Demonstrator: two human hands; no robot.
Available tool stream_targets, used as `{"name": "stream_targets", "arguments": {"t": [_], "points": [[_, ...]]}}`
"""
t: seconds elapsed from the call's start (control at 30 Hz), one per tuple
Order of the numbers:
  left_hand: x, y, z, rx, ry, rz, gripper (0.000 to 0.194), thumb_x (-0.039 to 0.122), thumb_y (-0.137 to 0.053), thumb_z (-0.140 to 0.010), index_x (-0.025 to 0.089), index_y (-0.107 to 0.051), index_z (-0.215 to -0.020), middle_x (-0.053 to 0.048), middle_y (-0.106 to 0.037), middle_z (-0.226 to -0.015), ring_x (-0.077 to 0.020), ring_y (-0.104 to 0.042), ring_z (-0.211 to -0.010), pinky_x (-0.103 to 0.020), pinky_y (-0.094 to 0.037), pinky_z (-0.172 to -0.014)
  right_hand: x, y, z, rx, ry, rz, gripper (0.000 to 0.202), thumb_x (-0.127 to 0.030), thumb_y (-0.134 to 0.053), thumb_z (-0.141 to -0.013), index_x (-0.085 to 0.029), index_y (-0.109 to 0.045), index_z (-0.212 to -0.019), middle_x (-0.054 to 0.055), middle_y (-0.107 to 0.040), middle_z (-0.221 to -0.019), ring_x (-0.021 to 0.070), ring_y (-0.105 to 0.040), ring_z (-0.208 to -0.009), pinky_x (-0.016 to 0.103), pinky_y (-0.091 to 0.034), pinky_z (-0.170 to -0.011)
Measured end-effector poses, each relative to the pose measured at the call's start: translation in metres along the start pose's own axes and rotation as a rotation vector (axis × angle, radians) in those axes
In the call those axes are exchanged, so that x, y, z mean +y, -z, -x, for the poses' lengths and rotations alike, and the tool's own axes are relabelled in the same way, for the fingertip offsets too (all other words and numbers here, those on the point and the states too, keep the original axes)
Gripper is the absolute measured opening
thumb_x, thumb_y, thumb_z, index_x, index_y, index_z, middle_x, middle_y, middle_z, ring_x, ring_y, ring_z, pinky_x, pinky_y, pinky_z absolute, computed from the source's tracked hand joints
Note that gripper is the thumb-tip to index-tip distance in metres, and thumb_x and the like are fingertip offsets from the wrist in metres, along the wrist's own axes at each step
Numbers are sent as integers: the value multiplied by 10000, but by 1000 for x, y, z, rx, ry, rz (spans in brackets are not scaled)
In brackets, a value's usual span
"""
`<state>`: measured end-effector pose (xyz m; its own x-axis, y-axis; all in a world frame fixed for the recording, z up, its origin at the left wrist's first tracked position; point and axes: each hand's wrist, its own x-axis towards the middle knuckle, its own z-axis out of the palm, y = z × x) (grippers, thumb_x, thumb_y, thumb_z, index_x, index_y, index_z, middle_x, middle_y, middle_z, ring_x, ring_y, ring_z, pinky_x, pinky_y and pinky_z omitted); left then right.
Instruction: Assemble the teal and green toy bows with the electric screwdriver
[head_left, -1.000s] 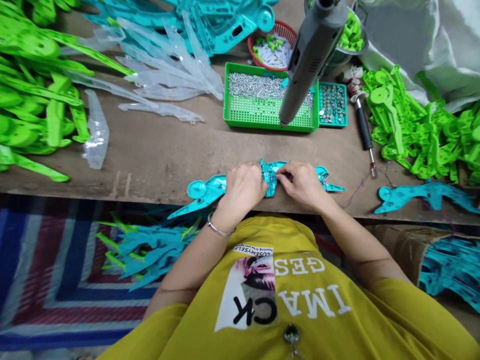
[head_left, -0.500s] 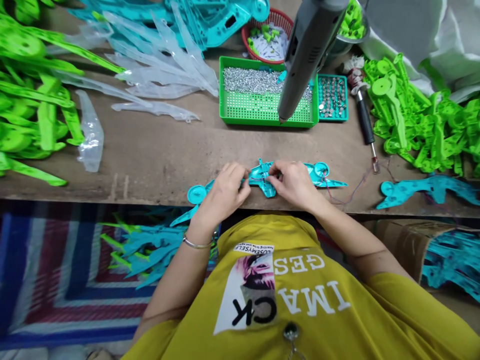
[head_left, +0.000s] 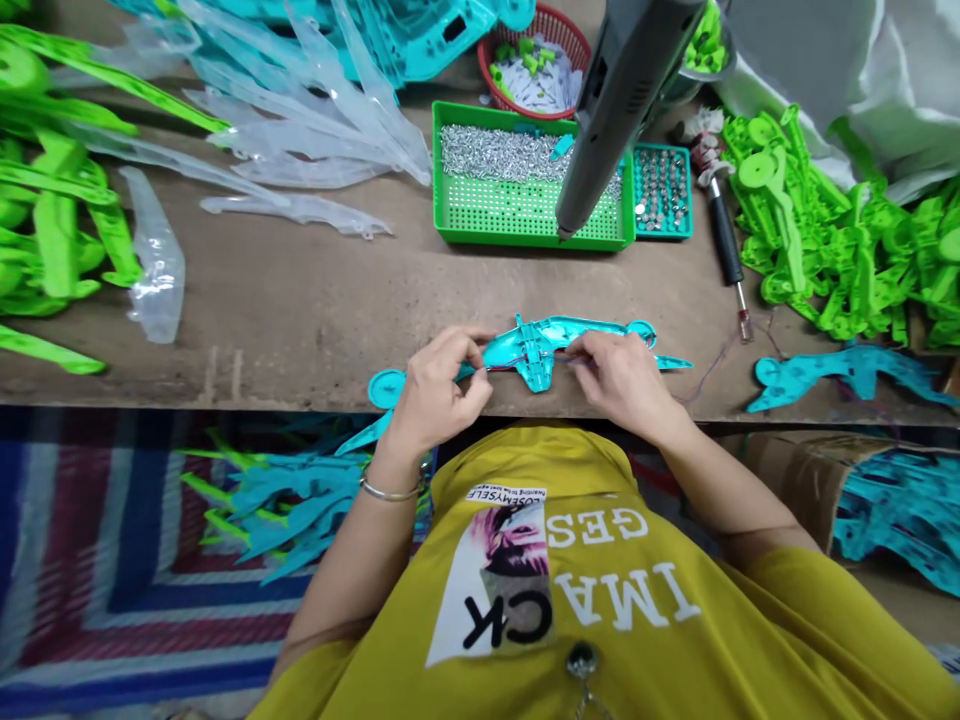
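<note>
Where the blue plastic piece (head_left: 535, 376) lies flat on the brown bench (head_left: 322, 310), just inside the near edge, its long axis runs left to right, roughly parallel to that edge. Left hand (head_left: 441, 388) covers part of its left side, right hand (head_left: 628, 382) part of its right; the ribbed middle shows between them, about equally near to each. A thin dark wire (head_left: 507, 368) crosses that middle from one hand's fingertips toward the other's. Left thumb and forefinger curled near the wire; pinched on it or only touching, cannot tell. Right fingers bent at the piece, tips partly hidden; grasp likewise cannot be told. Surface: level, worn, scuffed. Room: green tray (head_left: 525, 239) of small silver bits beyond the piece, well apart; grey power tool (head_left: 626, 110) in front of the tray; second blue piece (head_left: 847, 378) well to the right, along the same edge
</note>
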<state>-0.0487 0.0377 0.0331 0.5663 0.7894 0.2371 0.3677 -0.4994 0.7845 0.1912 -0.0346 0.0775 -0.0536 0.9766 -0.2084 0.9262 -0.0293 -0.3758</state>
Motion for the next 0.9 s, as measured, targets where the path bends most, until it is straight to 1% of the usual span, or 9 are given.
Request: {"name": "stream_targets", "arguments": {"t": [0.07,0.1,0.23,0.37,0.43,0.5,0.63,0.7,0.9], "points": [[-1,0,1,6,23,70,137,97,-564,-777,217,-502,-799,-101,-737,-1148,-236,-714,-1070,-401,-602,-925,0,-3,-8,49,27,-69,210,-219,-528,-965,-176,-703,-1074,98,-777,-1082,276,-701,-1020,373,-404,-856],[-2,-1,2,14,42,117,130,100,-563,-776,215,-507,-799,-100,-734,-1146,-235,-714,-1081,-406,-612,-933,-1,-3,-13,49,44,-91,214,-209,-548,-948,-175,-709,-1086,99,-777,-1096,280,-701,-1035,372,-410,-857],[-6,-4,3,70,129,271,97,128,-578,-792,208,-523,-804,-83,-724,-1117,-237,-723,-1083,-436,-640,-935,-3,0,-28,-66,101,-175,326,-81,-608,-809,-146,-719,-1107,96,-784,-1052,240,-710,-942,333,-444,-818],[-8,-5,3,90,150,319,89,139,-593,-792,202,-531,-806,-84,-718,-1113,-244,-731,-1071,-447,-651,-918,-7,4,-34,-89,19,-219,246,-187,-677,-835,-159,-742,-1071,72,-787,-976,204,-695,-832,305,-453,-758],[-8,-5,2,91,151,325,89,137,-592,-794,201,-531,-806,-85,-717,-1113,-242,-730,-1076,-447,-652,-920,-9,3,-36,-82,-47,-188,198,-204,-652,-866,-177,-756,-1031,58,-785,-920,199,-688,-799,307,-447,-747],[-7,-5,1,95,154,326,89,138,-591,-792,201,-529,-799,-82,-718,-1109,-241,-730,-1074,-447,-654,-917,-11,1,-39,-81,-89,-143,201,-196,-630,-866,-192,-760,-1019,54,-784,-917,211,-694,-827,315,-445,-753],[-6,-6,2,98,156,331,80,147,-588,-785,201,-528,-782,-80,-718,-1098,-242,-733,-1069,-441,-653,-919,-16,1,-45,-96,-110,-26,224,-220,-615,-842,-197,-747,-1021,91,-773,-1078,256,-700,-964,332,-444,-763],[-6,-7,3,96,149,322,79,146,-584,-784,202,-528,-784,-79,-715,-1106,-239,-733,-1070,-440,-650,-929,-20,3,-48,-129,-120,24,227,-216,-601,-834,-202,-739,-1013,96,-769,-1101,260,-699,-979,329,-444,-761],[-3,-5,4,74,37,167,127,102,-581,-752,208,-523,-792,-90,-722,-1135,-237,-719,-1064,-439,-652,-924,-26,5,-54,-203,-200,86,209,-227,-592,-830,-229,-741,-977,98,-791,-979,282,-714,-927,330,-459,-751]]}}
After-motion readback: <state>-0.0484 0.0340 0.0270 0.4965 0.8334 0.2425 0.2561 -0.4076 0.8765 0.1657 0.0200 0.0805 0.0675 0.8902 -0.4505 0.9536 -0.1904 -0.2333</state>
